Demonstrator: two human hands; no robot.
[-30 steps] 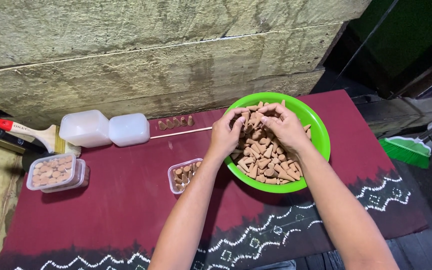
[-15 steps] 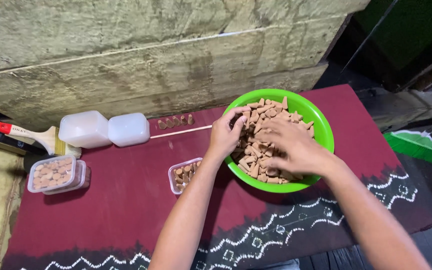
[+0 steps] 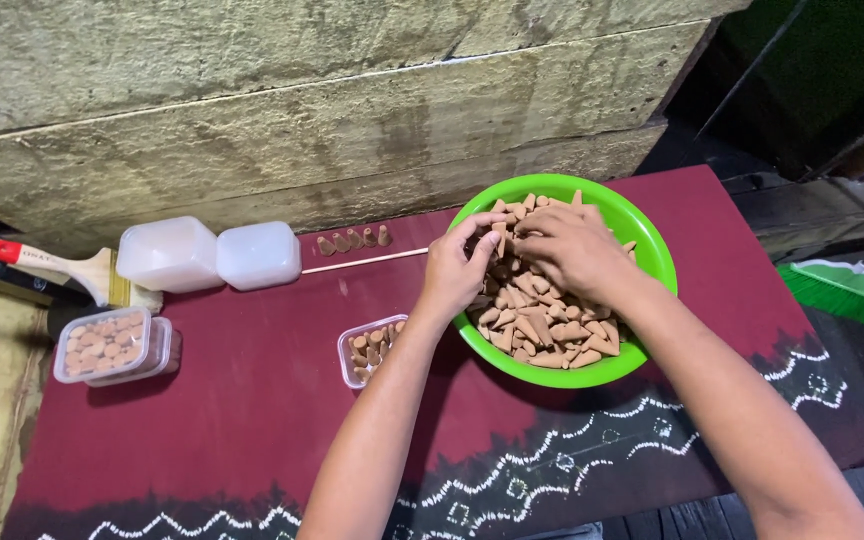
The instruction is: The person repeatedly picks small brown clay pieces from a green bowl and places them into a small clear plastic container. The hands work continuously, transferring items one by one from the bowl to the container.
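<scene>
Both hands work inside the green bowl (image 3: 642,240), which sits on the bench under a dark red cloth (image 3: 242,420) with a white zigzag border. The bowl is heaped with small tan cones (image 3: 542,325). The left hand (image 3: 457,265) reaches over the bowl's near-left rim, its grip closed, with the fingertips pinching a cone at the top of the heap. The right hand (image 3: 572,245) lies palm down on the pile, fingers curled among the cones; whether its grip holds any cannot be told. Just left of the bowl stands a small clear tub (image 3: 370,350) partly filled with cones. Beyond it, further left of the bowl, a thin stick (image 3: 362,262) lies flat, with four cones (image 3: 354,240) standing in a row behind it. Well left of the bowl are two white lidded containers (image 3: 212,255), a filled clear tub (image 3: 112,345) and a paintbrush (image 3: 52,265) with a red handle.
</scene>
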